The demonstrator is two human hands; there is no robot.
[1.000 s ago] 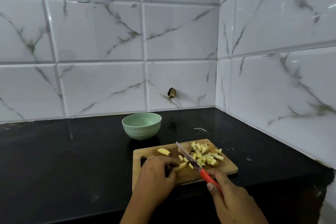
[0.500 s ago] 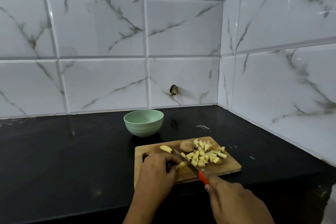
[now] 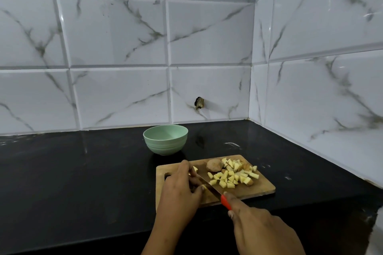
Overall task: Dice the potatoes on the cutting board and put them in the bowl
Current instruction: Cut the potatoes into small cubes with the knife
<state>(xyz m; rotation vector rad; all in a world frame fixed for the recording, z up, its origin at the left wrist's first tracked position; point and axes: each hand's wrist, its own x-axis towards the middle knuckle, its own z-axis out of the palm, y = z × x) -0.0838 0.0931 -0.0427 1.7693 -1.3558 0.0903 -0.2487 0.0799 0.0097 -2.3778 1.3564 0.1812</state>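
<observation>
A wooden cutting board point(image 3: 261, 189) lies on the black counter. On its right half sits a pile of yellow potato dice point(image 3: 233, 175), with a brown unpeeled potato piece point(image 3: 214, 165) beside it. My left hand point(image 3: 180, 190) pinches a potato strip point(image 3: 204, 187) against the board; most of the strip is hidden by my fingers. My right hand point(image 3: 259, 230) grips the red handle of a knife point(image 3: 209, 185), whose blade lies across the strip. A pale green bowl point(image 3: 165, 139) stands behind the board, and nothing shows inside it.
White marble tiled walls close off the back and the right side, meeting in a corner. A dark hole point(image 3: 199, 103) marks the back wall. The black counter point(image 3: 83, 172) stretches away to the left of the board.
The knife blade has come down from a raised angle onto the potato strip, nearer my left fingers. My left hand has shifted slightly forward on the board.
</observation>
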